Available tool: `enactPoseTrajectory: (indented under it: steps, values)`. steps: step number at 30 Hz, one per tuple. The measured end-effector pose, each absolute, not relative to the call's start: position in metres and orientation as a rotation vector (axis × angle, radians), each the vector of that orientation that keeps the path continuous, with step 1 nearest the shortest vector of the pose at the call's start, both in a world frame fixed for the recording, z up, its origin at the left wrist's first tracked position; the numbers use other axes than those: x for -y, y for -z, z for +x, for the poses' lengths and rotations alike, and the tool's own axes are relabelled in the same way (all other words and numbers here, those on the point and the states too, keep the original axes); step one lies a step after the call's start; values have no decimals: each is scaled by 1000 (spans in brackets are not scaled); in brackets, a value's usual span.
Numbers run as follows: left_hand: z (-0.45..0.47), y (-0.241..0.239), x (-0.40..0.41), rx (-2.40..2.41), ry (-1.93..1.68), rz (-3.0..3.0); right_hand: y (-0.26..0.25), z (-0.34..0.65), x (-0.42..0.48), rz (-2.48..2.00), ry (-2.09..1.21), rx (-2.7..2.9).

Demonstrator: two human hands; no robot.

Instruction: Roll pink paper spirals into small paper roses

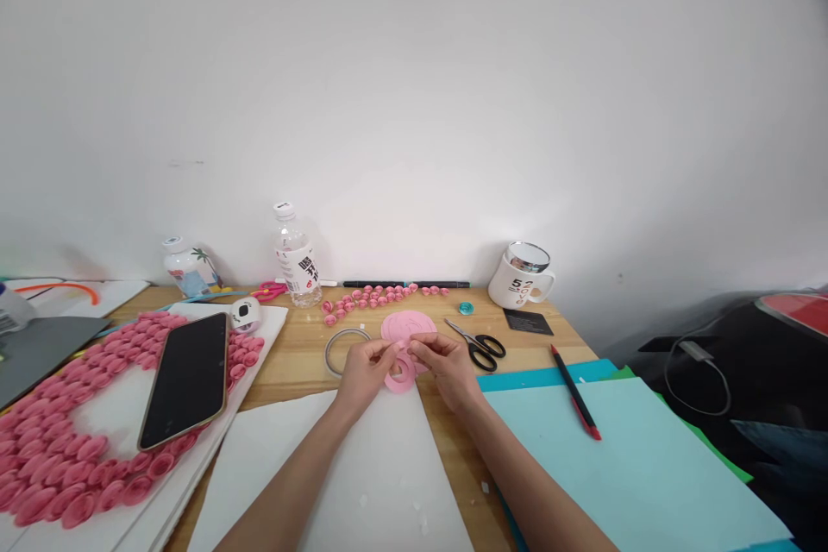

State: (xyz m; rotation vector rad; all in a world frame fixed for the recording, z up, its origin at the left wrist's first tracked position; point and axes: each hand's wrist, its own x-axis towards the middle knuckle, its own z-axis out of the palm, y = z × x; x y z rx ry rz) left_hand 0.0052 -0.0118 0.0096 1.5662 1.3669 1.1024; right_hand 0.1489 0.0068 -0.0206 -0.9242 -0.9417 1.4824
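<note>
My left hand (366, 366) and my right hand (445, 362) meet over the wooden table (304, 354). Both pinch the end of a pink paper spiral strip (401, 375) that curls down between them. Just behind lies a flat pink spiral disc (409, 325). A roll of tape (345, 348) lies left of my left hand, and black-handled scissors (479, 343) lie right of my right hand. A row of small pink paper roses (372, 298) lies farther back.
A white board (129, 414) at left bears a ring of pink roses (52, 457) and a phone (189, 378). White sheet (381, 483), light-blue paper (621, 466), red-black pen (575, 392), water bottle (296, 257), white mug (521, 278) and black card (528, 322).
</note>
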Motion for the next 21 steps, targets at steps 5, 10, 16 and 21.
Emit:
enactPoseTrajectory:
  steps: [5,10,16,21]
  values:
    - [4,-10,12,-1352,-1108,1562,21,149,-7,-899,-1528,941]
    - [5,-13,12,-1353,-1114,1564,23,149,-8,-895,-1524,928]
    - [5,-8,12,-1337,-1124,1543,22,150,-7,-898,-1523,947]
    - [4,-5,11,-1297,-1159,1470,21,151,-7,-907,-1508,976]
